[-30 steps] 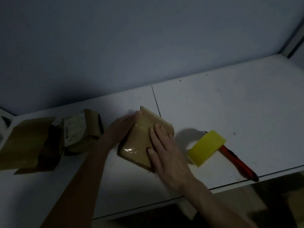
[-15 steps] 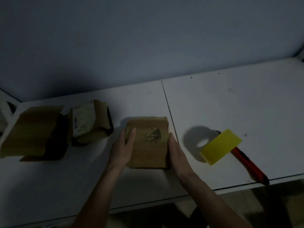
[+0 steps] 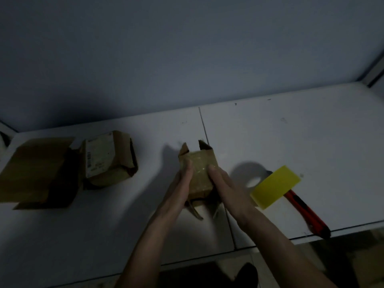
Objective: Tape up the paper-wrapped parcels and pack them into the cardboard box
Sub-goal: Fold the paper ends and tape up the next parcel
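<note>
Two bare forearms in shot, no sleeves visible up to the frame edge. Left hand (image 3: 180, 185) and right hand (image 3: 226, 187): no gloves, no rings, no watch or wristband that shows. Fingers slim, nails short as far as the dim light lets me tell. Light is low, so fine marks on the hands can't be made out. Dark shape at the bottom edge below the arms, possibly a shoe (image 3: 246, 274); too dark to tell.

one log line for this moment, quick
hands: both hold parcel | left | right | ends: untaped | tape: on table | box: far left
</note>
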